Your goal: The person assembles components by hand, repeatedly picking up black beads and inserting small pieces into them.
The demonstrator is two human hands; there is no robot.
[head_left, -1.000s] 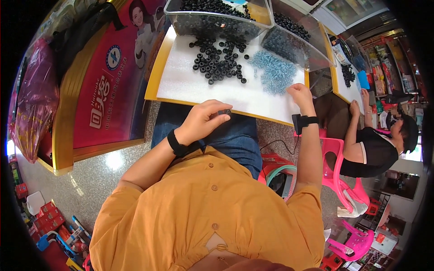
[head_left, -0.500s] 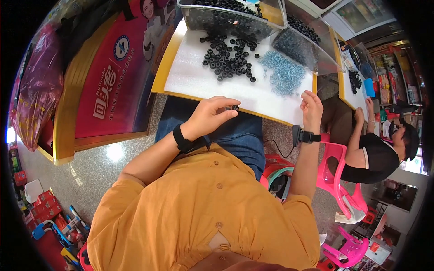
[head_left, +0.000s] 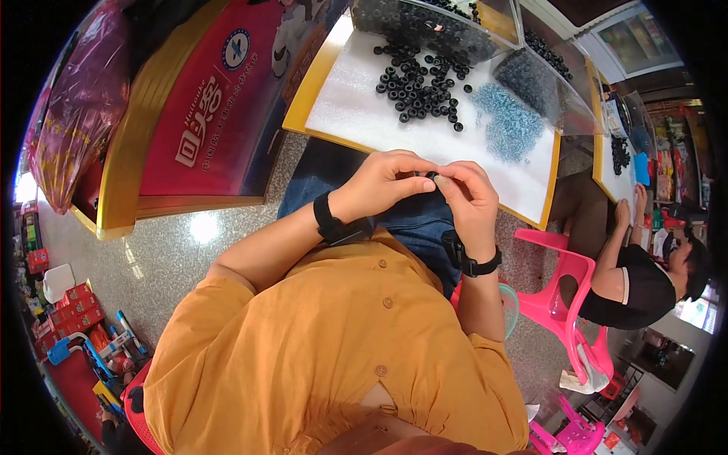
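Observation:
In front of my lap both hands meet at the fingertips. My left hand point(head_left: 390, 182) pinches a small round black piece point(head_left: 431, 175) between thumb and forefinger. Against that piece press the closed fingertips of my right hand point(head_left: 474, 203); anything else in them is hidden. Beyond my hands, a loose heap of black ring-shaped pieces point(head_left: 421, 85) lies on a white-covered table point(head_left: 349, 106) with a yellow edge. Right of it spreads a pile of small light-blue clear pieces point(head_left: 512, 125).
Clear plastic bins point(head_left: 478, 42) of black pieces stand at the table's far side. A pink plastic chair point(head_left: 565, 288) is on the right, and a person in black point(head_left: 629, 284) works at another table there. A red, yellow-edged counter point(head_left: 205, 114) stands on the left.
My right hand has moved left from beside the blue pile to meet my left hand at the black piece. The whole view has shifted, putting the table further right.

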